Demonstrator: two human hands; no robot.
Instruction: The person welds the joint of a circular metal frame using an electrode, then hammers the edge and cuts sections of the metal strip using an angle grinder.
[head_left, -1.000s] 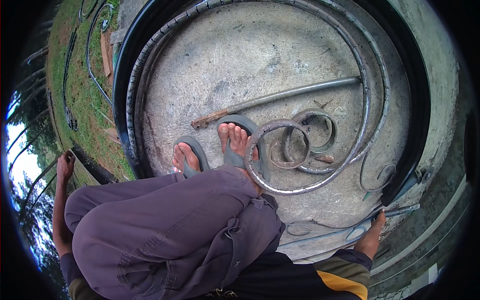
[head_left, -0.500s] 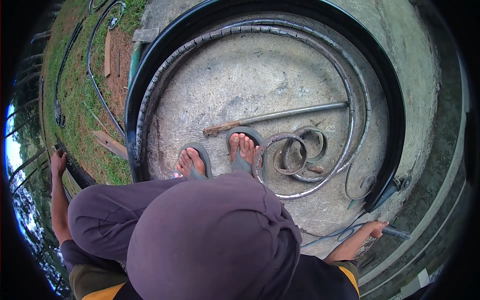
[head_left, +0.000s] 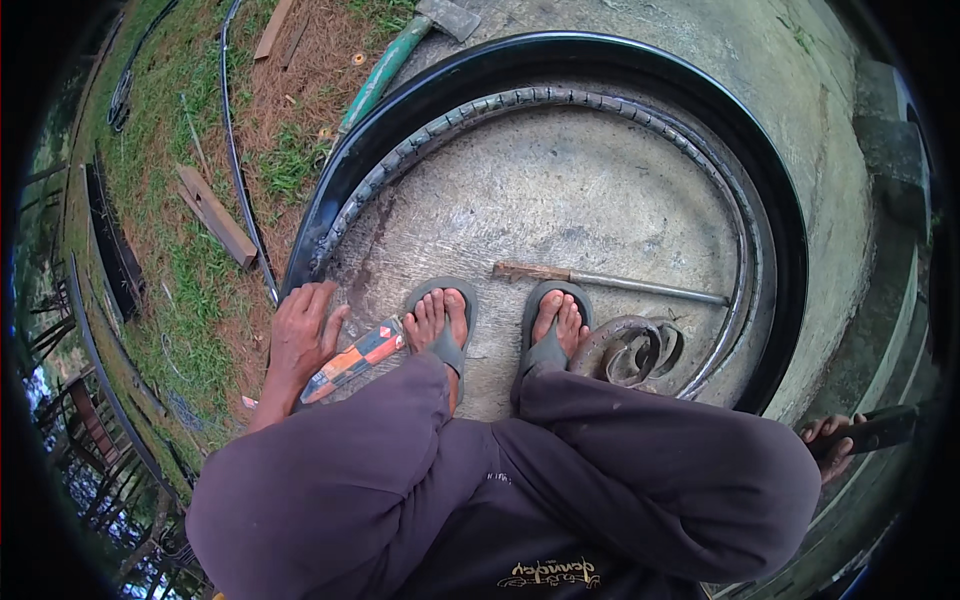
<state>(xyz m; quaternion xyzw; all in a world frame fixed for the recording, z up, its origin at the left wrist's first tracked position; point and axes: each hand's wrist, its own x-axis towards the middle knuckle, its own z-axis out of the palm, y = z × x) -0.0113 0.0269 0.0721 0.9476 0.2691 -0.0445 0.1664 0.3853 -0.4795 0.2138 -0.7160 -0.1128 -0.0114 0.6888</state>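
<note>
My left hand (head_left: 305, 335) is beside the left end of a large curved black strip (head_left: 790, 230), palm down with fingers apart. Whether its fingertips touch the strip I cannot tell. Next to that hand lies a flat orange, black and white checkered piece (head_left: 355, 362). At the far right, my right hand (head_left: 832, 445) has its fingers wrapped round a dark, elongated object (head_left: 885, 428), whose kind I cannot make out. Inside the black strip's curve runs a slotted metal strip (head_left: 545, 97), bent the same way.
On the concrete (head_left: 560, 200) lies a metal rod with a wooden end (head_left: 640, 285), near small coiled metal bands (head_left: 640, 352). A green-handled hammer (head_left: 385, 75) rests outside the curve at upper left. Wood pieces (head_left: 215, 215) lie on the grass.
My left hand has come inward from the far left to the black strip's end. My right hand has shifted outward to the right. My knees are now apart and the view has shifted.
</note>
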